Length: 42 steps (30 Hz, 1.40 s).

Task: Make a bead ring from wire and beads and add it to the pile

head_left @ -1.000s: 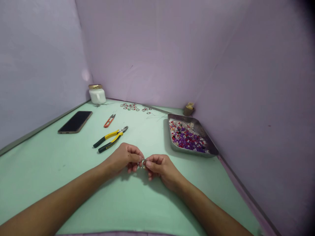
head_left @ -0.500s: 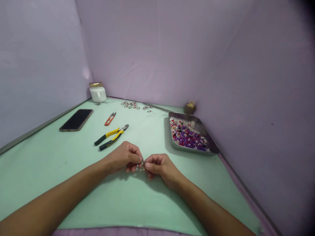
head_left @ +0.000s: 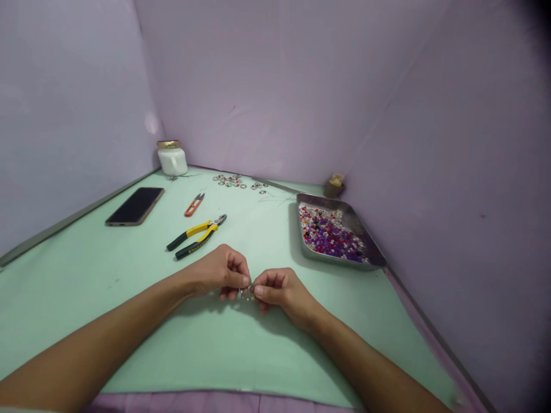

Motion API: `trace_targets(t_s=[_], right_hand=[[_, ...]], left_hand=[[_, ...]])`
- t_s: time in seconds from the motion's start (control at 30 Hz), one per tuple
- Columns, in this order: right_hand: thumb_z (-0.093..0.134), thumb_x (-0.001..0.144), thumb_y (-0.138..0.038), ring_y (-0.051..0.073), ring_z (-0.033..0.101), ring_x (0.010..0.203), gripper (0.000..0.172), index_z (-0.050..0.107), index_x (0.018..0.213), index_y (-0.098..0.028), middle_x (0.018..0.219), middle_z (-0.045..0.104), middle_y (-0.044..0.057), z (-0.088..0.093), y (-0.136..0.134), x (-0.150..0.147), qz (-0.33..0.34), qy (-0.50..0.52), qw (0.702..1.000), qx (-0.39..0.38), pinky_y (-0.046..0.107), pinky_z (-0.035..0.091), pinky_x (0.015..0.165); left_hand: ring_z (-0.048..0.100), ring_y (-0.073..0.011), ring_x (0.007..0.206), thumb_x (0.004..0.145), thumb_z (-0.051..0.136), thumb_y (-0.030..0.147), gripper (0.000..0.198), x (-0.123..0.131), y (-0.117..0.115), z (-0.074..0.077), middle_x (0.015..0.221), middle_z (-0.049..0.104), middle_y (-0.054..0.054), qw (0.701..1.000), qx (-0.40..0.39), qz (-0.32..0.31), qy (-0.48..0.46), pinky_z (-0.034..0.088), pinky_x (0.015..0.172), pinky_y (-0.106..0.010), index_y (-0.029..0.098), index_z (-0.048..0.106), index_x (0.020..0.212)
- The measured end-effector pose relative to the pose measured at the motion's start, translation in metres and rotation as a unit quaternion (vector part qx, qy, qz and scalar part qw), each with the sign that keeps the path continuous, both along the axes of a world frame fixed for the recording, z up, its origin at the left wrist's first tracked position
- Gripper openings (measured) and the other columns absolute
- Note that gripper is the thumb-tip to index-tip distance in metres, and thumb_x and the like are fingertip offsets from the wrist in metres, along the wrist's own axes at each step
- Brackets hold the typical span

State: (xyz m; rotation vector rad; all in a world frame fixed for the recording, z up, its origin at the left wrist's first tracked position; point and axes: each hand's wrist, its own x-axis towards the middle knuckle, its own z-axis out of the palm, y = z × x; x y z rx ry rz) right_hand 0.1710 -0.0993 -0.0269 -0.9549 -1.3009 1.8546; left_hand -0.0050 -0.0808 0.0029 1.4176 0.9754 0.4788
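Note:
Between my two hands is a small beaded ring [head_left: 245, 296] with clear, shiny beads; its finer details are too small to make out. My left hand [head_left: 230, 274] pinches one side of it between thumb and forefinger. From the other side, my right hand [head_left: 275, 291] pinches it the same way, fingertips nearly meeting the left ones. Both hands are just above the green tabletop [head_left: 206, 350]. Closest to my left hand lie the pliers [head_left: 198, 236], with yellow and black handles and their jaws pointing away to the right.
At right stands a metal tray [head_left: 336, 265] of purple, red and clear beads, with a small brown pot [head_left: 334, 186] behind. Orange thread snips [head_left: 195, 205], a phone [head_left: 135, 206] and a white jar [head_left: 172, 160] sit at left. Several beaded rings [head_left: 230, 181] lie near the back wall.
The view has shifted slightly, so the table's things appear a little higher. Both hands keep their pinch on the beaded ring, with barely any movement.

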Motion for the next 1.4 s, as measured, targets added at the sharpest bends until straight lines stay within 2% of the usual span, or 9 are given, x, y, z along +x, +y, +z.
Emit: trace_targets(t_s=[0.17, 0.33, 0.43, 0.53, 0.6, 0.67, 0.8, 0.9, 1.4], right_hand=[[0.071, 0.056, -0.031, 0.007, 0.045, 0.042, 0.022, 0.061, 0.061, -0.012, 0.049, 0.052, -0.003, -0.001, 0.0, 0.0, 0.007, -0.005, 1.0, 0.002, 0.023, 0.039, 0.045], [0.071, 0.056, -0.032, 0.007, 0.046, 0.042, 0.024, 0.059, 0.061, -0.011, 0.05, 0.053, -0.003, -0.003, 0.001, 0.0, 0.003, -0.01, 1.0, 0.009, 0.023, 0.04, 0.045], [0.07, 0.058, -0.033, 0.007, 0.046, 0.042, 0.025, 0.059, 0.062, -0.011, 0.049, 0.053, -0.002, -0.003, 0.002, 0.0, -0.004, -0.008, 1.0, 0.016, 0.022, 0.04, 0.045], [0.069, 0.06, -0.033, 0.007, 0.047, 0.043, 0.024, 0.059, 0.063, -0.01, 0.047, 0.052, -0.002, -0.003, 0.003, 0.0, -0.009, -0.006, 1.0, 0.019, 0.021, 0.039, 0.046], [0.069, 0.061, -0.032, 0.007, 0.047, 0.043, 0.024, 0.06, 0.063, -0.01, 0.047, 0.053, -0.002, -0.002, 0.004, 0.001, -0.012, -0.004, 1.0, 0.019, 0.021, 0.04, 0.047], [0.069, 0.061, -0.031, 0.007, 0.048, 0.044, 0.023, 0.06, 0.063, -0.011, 0.049, 0.053, -0.002, -0.001, 0.006, 0.002, -0.018, 0.002, 1.0, 0.021, 0.021, 0.041, 0.047], [0.069, 0.062, -0.031, 0.006, 0.049, 0.044, 0.021, 0.06, 0.066, -0.012, 0.055, 0.056, -0.002, -0.002, 0.011, 0.007, -0.042, 0.027, 0.999, 0.02, 0.02, 0.041, 0.046], [0.068, 0.064, -0.03, 0.006, 0.05, 0.044, 0.02, 0.061, 0.069, -0.011, 0.058, 0.056, -0.001, -0.004, 0.013, 0.01, -0.033, 0.041, 0.999, 0.01, 0.02, 0.042, 0.047], [0.07, 0.062, -0.028, 0.007, 0.052, 0.041, 0.022, 0.06, 0.064, -0.008, 0.055, 0.057, 0.0, -0.002, 0.009, 0.006, 0.031, 0.102, 0.992, -0.069, 0.021, 0.046, 0.045]], left_hand=[[0.043, -0.0072, 0.035, 0.064, 0.052, 0.013, 0.006, 0.002, -0.004, 0.007, 0.038, 0.05, 0.005, 0.996, 0.056, -0.02, 0.063, 0.03, 0.034, -0.016, 0.014, 0.057, 0.059], [0.042, -0.007, 0.041, 0.063, 0.049, 0.013, 0.008, 0.008, -0.009, 0.005, 0.046, 0.051, 0.005, 0.971, 0.201, 0.006, 0.132, 0.031, 0.038, -0.017, 0.014, 0.056, 0.058], [0.041, -0.0073, 0.043, 0.064, 0.046, 0.013, 0.01, 0.01, -0.012, 0.0, 0.048, 0.05, 0.004, 0.933, 0.323, 0.003, 0.161, 0.031, 0.04, -0.018, 0.015, 0.055, 0.06], [0.038, -0.0079, 0.044, 0.067, 0.045, 0.013, 0.01, 0.012, -0.015, -0.006, 0.051, 0.047, 0.004, 0.869, 0.459, 0.004, 0.184, 0.03, 0.043, -0.021, 0.014, 0.053, 0.061], [0.039, -0.0089, 0.047, 0.069, 0.045, 0.013, 0.011, 0.011, -0.015, -0.007, 0.055, 0.049, 0.002, 0.845, 0.504, -0.002, 0.178, 0.032, 0.046, -0.022, 0.014, 0.054, 0.063], [0.043, -0.0096, 0.049, 0.071, 0.046, 0.015, 0.012, 0.01, -0.013, -0.004, 0.058, 0.052, 0.0, 0.87, 0.47, 0.004, 0.151, 0.034, 0.048, -0.022, 0.013, 0.057, 0.069], [0.043, -0.0083, 0.041, 0.075, 0.047, 0.024, 0.015, 0.005, -0.004, 0.004, 0.048, 0.05, 0.004, 0.974, 0.211, 0.067, 0.05, 0.034, 0.041, -0.02, 0.013, 0.058, 0.075], [0.043, -0.0075, 0.038, 0.072, 0.051, 0.022, 0.011, 0.005, 0.001, 0.003, 0.045, 0.051, 0.005, 0.992, 0.086, 0.09, -0.003, 0.033, 0.038, -0.019, 0.013, 0.057, 0.074], [0.041, -0.0067, 0.04, 0.064, 0.061, 0.019, 0.011, 0.012, -0.006, -0.005, 0.043, 0.049, 0.005, 0.992, 0.1, 0.061, -0.052, 0.032, 0.039, -0.018, 0.011, 0.059, 0.072]])
